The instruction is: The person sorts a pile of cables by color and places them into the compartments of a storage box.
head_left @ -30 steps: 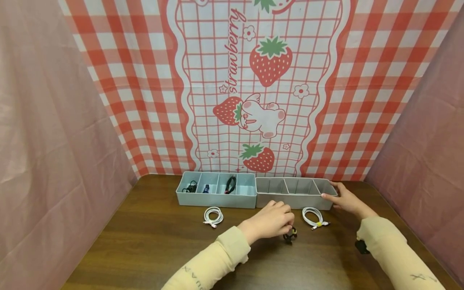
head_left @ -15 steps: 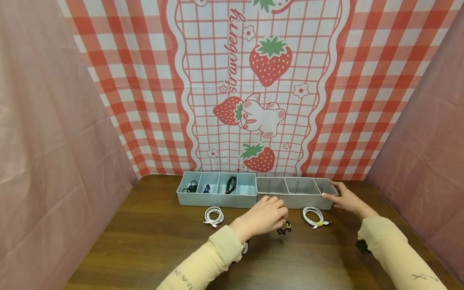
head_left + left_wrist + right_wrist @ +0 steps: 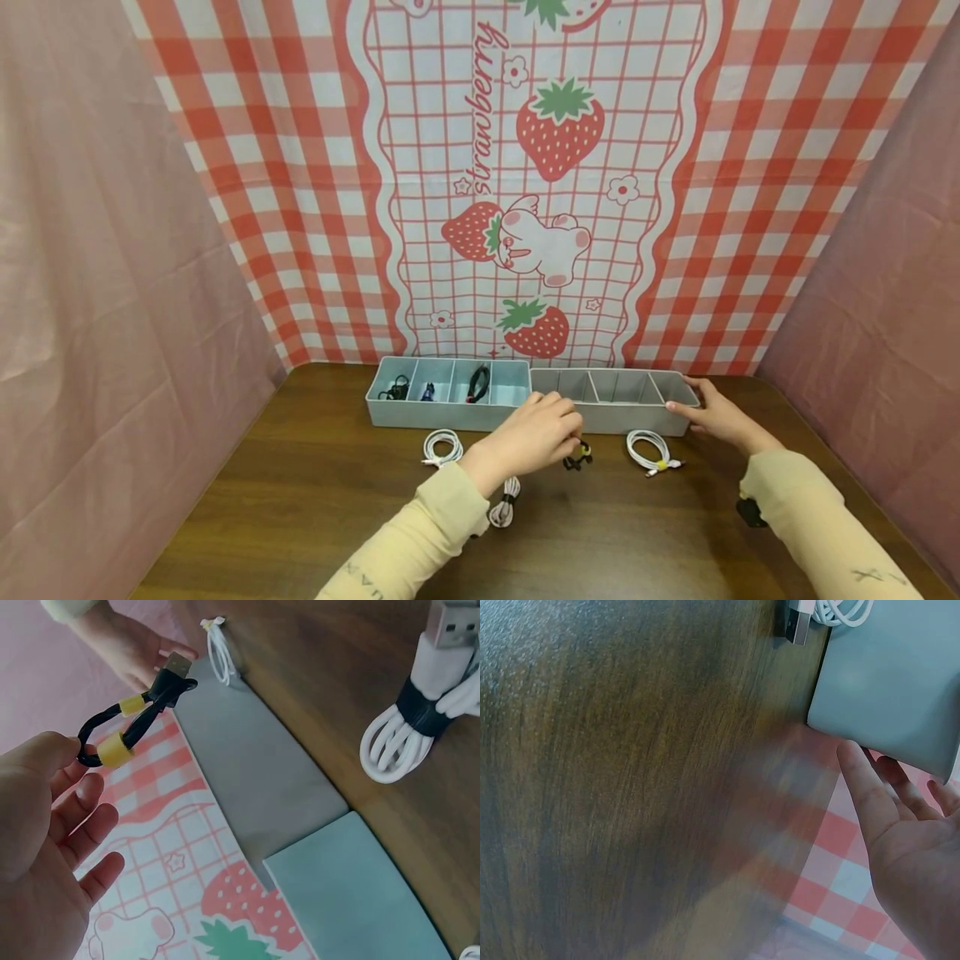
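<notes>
My left hand pinches a short looped black USB cable with yellow ties between thumb and fingertips, its other fingers loosely bent. The cable hangs above the table in front of a grey divided box. At the right end of that box rests my right hand, thumb toward the front corner and fingers toward the back one. Its fingers look nearly straight in the right wrist view, touching the end wall. No cables show in the grey box's visible compartments.
A light blue divided box adjoins on the left, with dark cables in three compartments. Coiled white cables lie in front: one at left, one yellow-tied at right, one black-tied near my left forearm. A checked cloth hangs behind.
My left hand has moved left and slightly away from me, carrying the black USB cable up off the table. The black-tied white cable has come into sight. My right hand stays put.
</notes>
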Tool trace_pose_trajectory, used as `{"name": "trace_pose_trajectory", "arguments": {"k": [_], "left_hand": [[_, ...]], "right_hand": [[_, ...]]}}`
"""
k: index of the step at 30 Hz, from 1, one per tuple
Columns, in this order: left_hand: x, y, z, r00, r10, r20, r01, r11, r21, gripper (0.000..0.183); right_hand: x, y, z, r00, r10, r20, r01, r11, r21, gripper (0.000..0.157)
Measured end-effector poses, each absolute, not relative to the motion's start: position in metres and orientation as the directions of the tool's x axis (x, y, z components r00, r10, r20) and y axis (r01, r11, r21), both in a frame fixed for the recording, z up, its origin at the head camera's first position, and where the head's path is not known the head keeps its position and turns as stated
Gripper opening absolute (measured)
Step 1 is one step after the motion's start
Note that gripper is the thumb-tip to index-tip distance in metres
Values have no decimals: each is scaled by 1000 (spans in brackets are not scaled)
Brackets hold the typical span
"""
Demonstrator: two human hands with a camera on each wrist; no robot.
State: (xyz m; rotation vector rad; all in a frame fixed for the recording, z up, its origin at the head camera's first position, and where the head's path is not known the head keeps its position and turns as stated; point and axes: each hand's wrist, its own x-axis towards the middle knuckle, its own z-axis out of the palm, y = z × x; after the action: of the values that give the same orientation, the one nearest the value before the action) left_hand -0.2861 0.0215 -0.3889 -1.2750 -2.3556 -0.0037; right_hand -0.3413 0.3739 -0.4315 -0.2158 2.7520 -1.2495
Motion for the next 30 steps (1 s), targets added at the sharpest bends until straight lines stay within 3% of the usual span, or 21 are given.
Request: {"name": "trace_pose_trajectory", "arguments": {"k": [30], "left_hand": [[-301, -7, -358, -540, 725, 428, 740, 651, -169, 8]], "right_hand": [[-344, 375, -434, -986, -165, -28, -89, 660, -746, 85]]}}
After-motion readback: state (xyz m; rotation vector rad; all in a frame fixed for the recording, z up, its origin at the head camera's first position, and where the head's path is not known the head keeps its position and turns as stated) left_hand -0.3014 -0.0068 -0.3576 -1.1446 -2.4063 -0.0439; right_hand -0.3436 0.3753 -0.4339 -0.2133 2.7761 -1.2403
